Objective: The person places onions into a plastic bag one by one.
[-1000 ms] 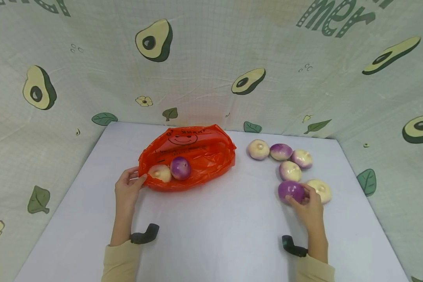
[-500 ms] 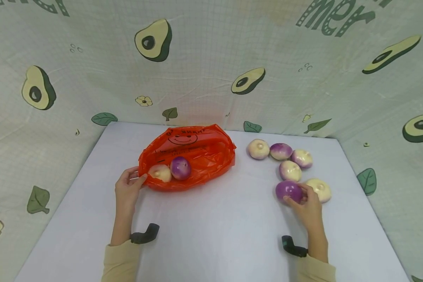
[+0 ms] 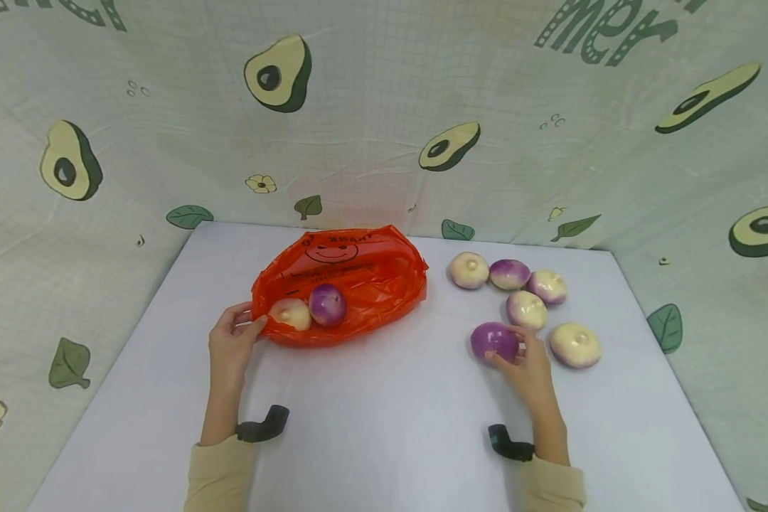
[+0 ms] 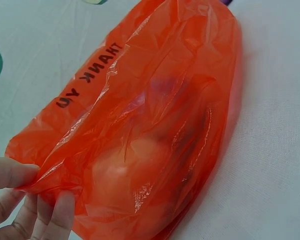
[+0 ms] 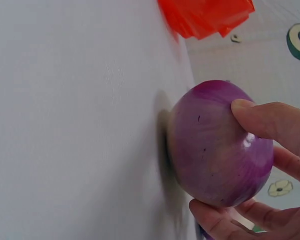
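Note:
My left hand [image 3: 232, 340] pinches the near left rim of a red plastic bag [image 3: 377, 288] between thumb and fingers. The bag lies with its mouth spread, and inside it sit a pale turnip [image 3: 290, 313] and a purple turnip [image 3: 328, 305]. Through the film in the left wrist view, the pale turnip [image 4: 124, 170] shows as a light bulge. To the right, my right hand [image 3: 528, 363] grips another purple turnip [image 3: 494, 341], thumb on one side and fingers on the other. Whether this turnip [image 5: 220, 145] touches the table cannot be told.
Several white-and-purple turnips stand at the right, among them a pale one [image 3: 469, 271] at the back and a larger pale one [image 3: 574, 345] beside my right hand. A patterned cloth [image 3: 371, 107] hangs behind the white table [image 3: 384, 427].
My right hand has moved left with the purple turnip, away from the larger pale turnip. The left hand and the bag have stayed in place.

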A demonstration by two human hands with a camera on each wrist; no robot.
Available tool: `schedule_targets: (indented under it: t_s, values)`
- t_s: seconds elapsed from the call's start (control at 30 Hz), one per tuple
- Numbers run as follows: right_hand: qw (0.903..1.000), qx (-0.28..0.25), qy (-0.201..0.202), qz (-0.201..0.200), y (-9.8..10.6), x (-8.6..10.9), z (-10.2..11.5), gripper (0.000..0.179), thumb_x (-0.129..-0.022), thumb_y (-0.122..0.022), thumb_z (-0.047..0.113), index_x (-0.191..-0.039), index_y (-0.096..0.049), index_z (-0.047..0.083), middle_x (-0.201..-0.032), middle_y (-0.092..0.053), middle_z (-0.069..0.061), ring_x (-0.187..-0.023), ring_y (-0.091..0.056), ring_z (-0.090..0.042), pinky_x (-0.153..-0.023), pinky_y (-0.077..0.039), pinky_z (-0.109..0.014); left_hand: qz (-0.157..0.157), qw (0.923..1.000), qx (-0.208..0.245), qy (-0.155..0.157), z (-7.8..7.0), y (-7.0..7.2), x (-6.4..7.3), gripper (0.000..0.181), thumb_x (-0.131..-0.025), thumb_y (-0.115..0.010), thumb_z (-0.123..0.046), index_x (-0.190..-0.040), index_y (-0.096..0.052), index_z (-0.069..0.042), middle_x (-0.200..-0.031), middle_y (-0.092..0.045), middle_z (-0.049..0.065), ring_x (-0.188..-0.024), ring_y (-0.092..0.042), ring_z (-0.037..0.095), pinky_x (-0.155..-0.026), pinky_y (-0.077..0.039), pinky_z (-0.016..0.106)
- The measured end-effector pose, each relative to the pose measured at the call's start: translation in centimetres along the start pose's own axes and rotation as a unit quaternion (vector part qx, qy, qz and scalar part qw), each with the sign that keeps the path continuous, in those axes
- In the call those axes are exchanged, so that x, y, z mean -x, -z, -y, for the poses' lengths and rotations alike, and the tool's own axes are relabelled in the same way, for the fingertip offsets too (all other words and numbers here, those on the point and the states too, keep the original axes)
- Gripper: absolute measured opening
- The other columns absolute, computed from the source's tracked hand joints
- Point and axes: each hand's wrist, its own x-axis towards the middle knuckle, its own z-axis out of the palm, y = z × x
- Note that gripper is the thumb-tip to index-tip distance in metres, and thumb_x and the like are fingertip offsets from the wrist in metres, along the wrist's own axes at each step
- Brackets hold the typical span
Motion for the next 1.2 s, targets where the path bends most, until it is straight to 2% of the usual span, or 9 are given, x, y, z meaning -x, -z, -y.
schedule_targets:
  t_s: [0.23, 0.37, 0.47, 0.63, 0.87, 1.2]
  values:
    - [0.9993, -0.028, 0.006, 0.025, -1.2, -0.3, 1.3, 0.062, -0.080, -0.072, 0.012, -0.131, -0.038, 0.002, -0.120, -0.042, -0.024, -0.107, -0.049, -0.037, -0.090, -0.047, -0.048, 0.004, 1.0000, -0.005, 0.004, 0.0, 0.0, -0.1, 0.038, -0.090, -0.060, -0.023, -0.126, -0.053, -0.011, -0.112, -0.055, 0.007, -0.079, -0.055, 0.001, -0.072, -0.053, 0.013]
    - [0.9988, -0.034, 0.026, 0.022, -1.8, -0.4, 2.2, 0.062, -0.078, -0.073, 0.010, -0.130, -0.040, 0.000, -0.121, -0.041, -0.024, -0.107, -0.049, -0.037, -0.090, -0.046, -0.049, 0.004, 0.9998, -0.015, 0.009, 0.2, 0.0, -0.1, 0.039, -0.091, -0.059, -0.026, -0.126, -0.053, -0.013, -0.115, -0.055, 0.007, -0.083, -0.055, 0.004, -0.072, -0.052, 0.012]
    - [0.9979, -0.041, 0.048, 0.013, -2.1, -0.5, 3.1, 0.062, -0.077, -0.074, 0.011, -0.129, -0.042, 0.001, -0.119, -0.043, -0.021, -0.103, -0.049, -0.032, -0.087, -0.049, -0.047, 0.002, 0.9998, -0.020, 0.010, 0.3, 0.0, -0.1, 0.039, -0.091, -0.059, -0.027, -0.127, -0.053, -0.014, -0.116, -0.055, 0.007, -0.084, -0.055, 0.005, -0.072, -0.051, 0.010]
    - [0.9956, -0.051, 0.078, 0.006, -2.1, -0.9, 5.2, 0.062, -0.076, -0.076, 0.011, -0.129, -0.043, 0.004, -0.118, -0.044, -0.017, -0.098, -0.049, -0.027, -0.084, -0.052, -0.046, 0.001, 0.9997, -0.021, 0.009, 0.2, 0.0, -0.1, 0.039, -0.091, -0.059, -0.026, -0.127, -0.052, -0.014, -0.116, -0.055, 0.008, -0.084, -0.055, 0.005, -0.071, -0.050, 0.009]
    - [0.9912, -0.059, 0.117, 0.017, -2.1, -1.5, 8.7, 0.065, -0.077, -0.075, 0.015, -0.132, -0.041, 0.006, -0.124, -0.045, -0.016, -0.105, -0.049, -0.028, -0.086, -0.052, -0.048, -0.001, 0.9998, -0.019, 0.007, 0.2, 0.1, 0.0, 0.039, -0.091, -0.059, -0.027, -0.127, -0.052, -0.013, -0.115, -0.055, 0.008, -0.082, -0.055, 0.003, -0.070, -0.050, 0.008]
    - [0.9812, -0.049, 0.184, 0.031, -3.5, -2.1, 12.7, 0.063, -0.079, -0.074, 0.014, -0.133, -0.042, 0.010, -0.129, -0.041, -0.015, -0.110, -0.050, -0.029, -0.088, -0.052, -0.046, 0.003, 0.9999, -0.009, 0.011, 0.2, 0.2, 0.0, 0.039, -0.091, -0.059, -0.026, -0.127, -0.052, -0.013, -0.114, -0.054, 0.006, -0.081, -0.055, 0.002, -0.070, -0.049, 0.007]
